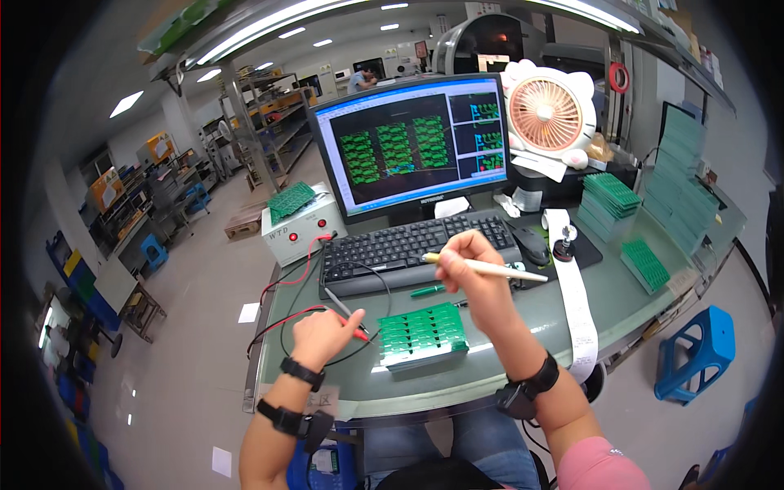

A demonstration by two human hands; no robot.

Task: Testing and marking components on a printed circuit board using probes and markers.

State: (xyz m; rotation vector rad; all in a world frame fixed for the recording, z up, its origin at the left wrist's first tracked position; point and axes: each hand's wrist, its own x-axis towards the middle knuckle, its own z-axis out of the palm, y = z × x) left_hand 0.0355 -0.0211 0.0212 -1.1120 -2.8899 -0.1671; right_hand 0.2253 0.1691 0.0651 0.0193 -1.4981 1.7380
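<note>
My left hand (320,336) is closed on a test probe (360,334) with a red end, just left of the green circuit boards. A second, grey probe (337,300) crosses close to its fingertips; whether they touch it I cannot tell. Raised over the desk in front of the keyboard, my right hand (478,282) pinches a cream pen-shaped stick (510,271) with a gold-coloured end pointing left. Below and between both hands lies a stack of green circuit board panels (421,331). A green pen (427,291) rests behind the stack.
A black keyboard (400,249), monitor (392,147) and mouse (532,245) stand behind. At left, red and black leads run from a white box (304,224). A paper strip (578,314) hangs over the front edge; more board stacks (608,204) and a fan (547,114) are right.
</note>
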